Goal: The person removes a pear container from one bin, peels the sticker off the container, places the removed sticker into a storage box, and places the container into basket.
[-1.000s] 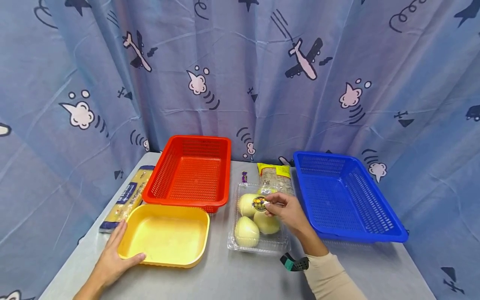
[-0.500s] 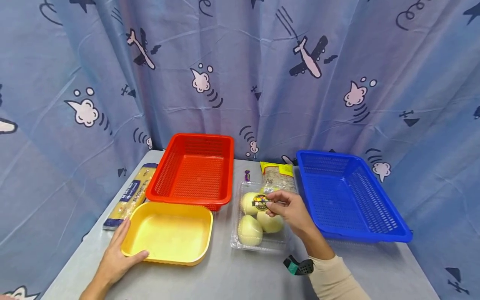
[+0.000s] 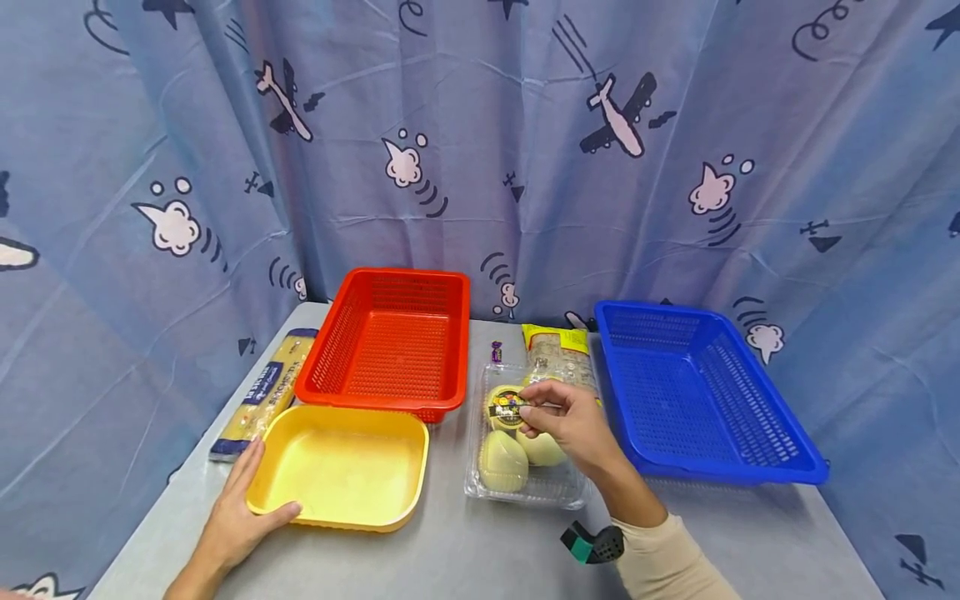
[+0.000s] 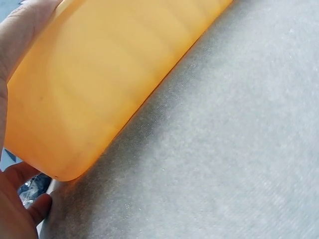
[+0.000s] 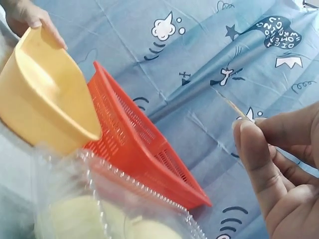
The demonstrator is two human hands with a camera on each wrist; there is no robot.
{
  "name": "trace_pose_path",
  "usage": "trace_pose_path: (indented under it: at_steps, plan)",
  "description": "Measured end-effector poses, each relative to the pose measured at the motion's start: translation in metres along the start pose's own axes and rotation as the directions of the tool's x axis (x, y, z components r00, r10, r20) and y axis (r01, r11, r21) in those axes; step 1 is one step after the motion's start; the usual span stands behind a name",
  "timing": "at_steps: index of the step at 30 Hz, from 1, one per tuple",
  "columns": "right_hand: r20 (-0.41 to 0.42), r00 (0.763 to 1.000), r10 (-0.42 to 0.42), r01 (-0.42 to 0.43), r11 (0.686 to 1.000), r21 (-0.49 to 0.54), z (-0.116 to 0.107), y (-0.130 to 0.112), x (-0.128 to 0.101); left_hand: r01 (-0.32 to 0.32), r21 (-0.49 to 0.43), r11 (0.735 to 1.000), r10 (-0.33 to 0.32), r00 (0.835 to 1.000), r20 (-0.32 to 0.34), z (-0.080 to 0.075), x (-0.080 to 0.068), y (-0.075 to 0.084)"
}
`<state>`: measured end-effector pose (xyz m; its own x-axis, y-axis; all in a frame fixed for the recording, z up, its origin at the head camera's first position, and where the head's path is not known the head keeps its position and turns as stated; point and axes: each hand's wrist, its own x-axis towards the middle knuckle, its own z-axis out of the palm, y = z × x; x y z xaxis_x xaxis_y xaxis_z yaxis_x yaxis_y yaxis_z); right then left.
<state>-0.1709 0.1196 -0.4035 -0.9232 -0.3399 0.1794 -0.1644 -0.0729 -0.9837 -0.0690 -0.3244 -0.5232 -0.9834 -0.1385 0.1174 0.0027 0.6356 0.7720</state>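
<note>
My right hand (image 3: 573,425) pinches a round label (image 3: 504,408) with a dark band and coloured fruit print, between thumb and index finger. In the right wrist view the label (image 5: 232,106) shows edge-on as a thin strip. Below it in the head view lies a clear plastic clamshell box (image 3: 551,496) with several pale yellow fruits (image 3: 503,461) inside. My left hand (image 3: 232,517) rests spread against the front left corner of a yellow plastic basin (image 3: 341,467), thumb at the front rim and straight fingers along the left side. The basin has nothing in it.
A red basket (image 3: 397,354) stands behind the basin, a blue basket (image 3: 705,400) at the right. Packaged noodles (image 3: 262,392) lie at the left, and a small purple-wrapped sweet (image 3: 497,352) and a yellow-topped bag (image 3: 558,346) behind the box. A patterned curtain (image 3: 480,167) closes off the back.
My right hand with the label has moved slightly left over the box since half a second ago, and the label has turned. The left hand stays at the basin.
</note>
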Motion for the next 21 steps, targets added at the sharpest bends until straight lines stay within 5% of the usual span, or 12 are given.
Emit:
trace_pose_path:
  at_steps: [21]
  plan:
    - [0.004,0.999,0.042,-0.042,0.997,0.071,0.044,-0.015,0.007,0.006,-0.013,1.0,-0.006,1.0,0.004,0.001,0.001,-0.002]
